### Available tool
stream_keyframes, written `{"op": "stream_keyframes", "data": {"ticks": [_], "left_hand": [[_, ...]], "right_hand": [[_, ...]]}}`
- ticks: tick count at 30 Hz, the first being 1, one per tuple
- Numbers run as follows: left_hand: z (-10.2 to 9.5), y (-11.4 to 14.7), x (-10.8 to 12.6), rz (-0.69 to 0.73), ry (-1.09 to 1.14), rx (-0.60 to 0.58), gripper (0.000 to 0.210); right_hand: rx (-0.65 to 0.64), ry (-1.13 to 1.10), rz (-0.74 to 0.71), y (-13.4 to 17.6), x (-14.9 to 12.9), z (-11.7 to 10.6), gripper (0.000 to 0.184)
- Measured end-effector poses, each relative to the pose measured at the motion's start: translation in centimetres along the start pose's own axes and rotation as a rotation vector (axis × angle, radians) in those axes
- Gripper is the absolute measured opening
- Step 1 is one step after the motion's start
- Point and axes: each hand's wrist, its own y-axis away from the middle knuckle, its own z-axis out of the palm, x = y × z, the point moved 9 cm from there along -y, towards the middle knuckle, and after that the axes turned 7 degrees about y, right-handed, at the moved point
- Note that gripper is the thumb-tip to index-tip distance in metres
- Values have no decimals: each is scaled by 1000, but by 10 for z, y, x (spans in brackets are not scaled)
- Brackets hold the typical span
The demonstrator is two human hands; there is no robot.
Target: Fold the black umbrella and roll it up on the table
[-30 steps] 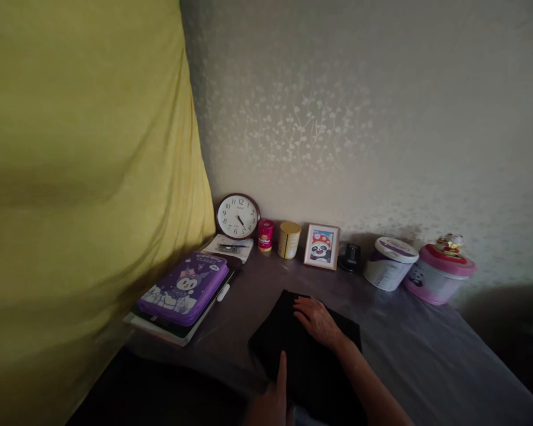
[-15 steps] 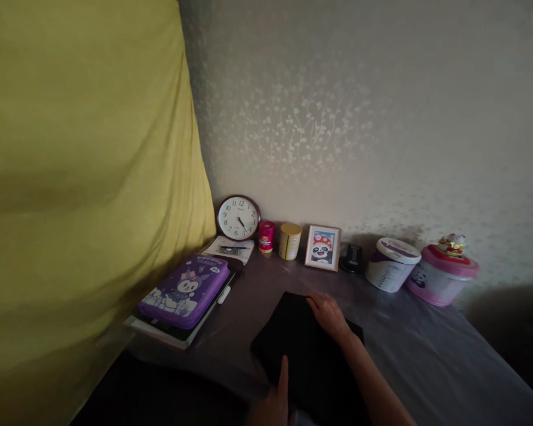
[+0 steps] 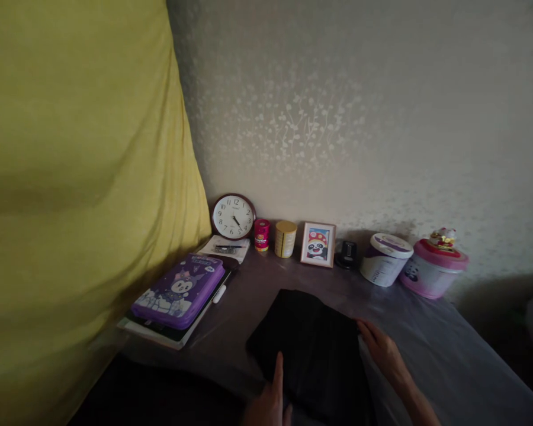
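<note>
A black cloth (image 3: 313, 349), looking like a folded garment, lies on the table in front of me. At its right corner is my right hand (image 3: 384, 349), the fingers closed together on the edge. My left hand (image 3: 269, 399) is low in the view at the cloth's near left side. Its index finger stretches out over the fabric, while the other fingers are partly cut off by the frame's lower edge.
To the left, a purple case (image 3: 182, 293) lies on books beside a white marker (image 3: 219, 294). Along the wall stand a clock (image 3: 234, 216), a red can (image 3: 262, 235), a yellow can (image 3: 285, 239), a picture frame (image 3: 318, 244), and two tubs (image 3: 384, 266). A yellow curtain (image 3: 80, 177) hangs left.
My right hand has moved from the cloth's far edge right and nearer, to its right corner. The left hand stays almost in place. The view has shifted slightly.
</note>
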Motion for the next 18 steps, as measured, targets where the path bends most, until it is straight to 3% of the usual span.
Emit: {"op": "stream_keyframes", "data": {"ticks": [5,13,18], "left_hand": [[1,0,2,48,-4,21,77],[-2,4,4,48,22,52,77],[-4,8,8,66,15,74,76]], "right_hand": [[-70,-110,13,30,-3,1,49],[-94,30,-230,57,-31,6,35],[-52,83,-287,59,-43,-3,29]]}}
